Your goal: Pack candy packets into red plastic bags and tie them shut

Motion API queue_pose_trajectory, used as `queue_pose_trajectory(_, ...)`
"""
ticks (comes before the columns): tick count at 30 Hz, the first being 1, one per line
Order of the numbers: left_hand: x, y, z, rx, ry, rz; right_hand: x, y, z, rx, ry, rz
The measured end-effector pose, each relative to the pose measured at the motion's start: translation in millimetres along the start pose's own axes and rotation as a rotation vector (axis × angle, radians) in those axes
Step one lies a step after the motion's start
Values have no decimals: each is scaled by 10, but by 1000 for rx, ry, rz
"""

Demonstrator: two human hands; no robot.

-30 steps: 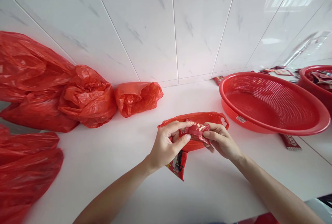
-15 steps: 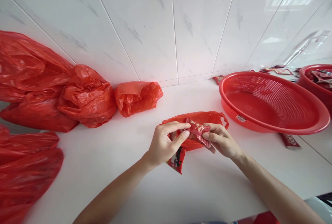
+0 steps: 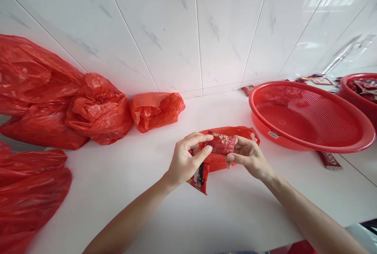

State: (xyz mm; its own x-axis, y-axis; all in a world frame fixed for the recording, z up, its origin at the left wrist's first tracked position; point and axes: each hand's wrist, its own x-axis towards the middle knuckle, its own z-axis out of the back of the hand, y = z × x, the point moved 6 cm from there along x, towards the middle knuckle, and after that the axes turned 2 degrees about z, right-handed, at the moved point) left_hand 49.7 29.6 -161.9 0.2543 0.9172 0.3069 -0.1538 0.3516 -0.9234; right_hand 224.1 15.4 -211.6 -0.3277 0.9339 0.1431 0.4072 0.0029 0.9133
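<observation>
Between my hands is a small dark red snack packet (image 3: 221, 145) with gold Chinese lettering, held level. My left hand (image 3: 188, 158) pinches its left end between thumb and fingers. A second packet (image 3: 200, 178), brighter red with a black picture, hangs below my left palm; its upper part is hidden by the hand. At the other end, my right hand (image 3: 249, 156) grips the dark red packet with thumb and fingertips. Behind and beneath the packets, a red plastic bag (image 3: 241, 131) lies flat on the white counter, its handle loop toward the right.
A red perforated basket (image 3: 294, 120) stands to the right, and another red basket (image 3: 344, 93) with packets is beyond it. A wrapped snack (image 3: 329, 159) lies by the near basket. Filled red bags (image 3: 100, 108) line the left side. A tiled wall (image 3: 165, 30) rises behind.
The dark red packet has turned from a slant to nearly level, its lettering now facing me more squarely. The packet under my left hand has shifted slightly left.
</observation>
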Motion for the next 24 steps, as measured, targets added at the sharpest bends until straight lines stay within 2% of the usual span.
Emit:
queue_pose_trajectory(9,-29,-31,-5,115,-32,-175,-6,28,2,67,-101,17)
queue_pose_trajectory(24,-46,-102,-47,297,-69,-294,-79,-30,14,-47,-268,89)
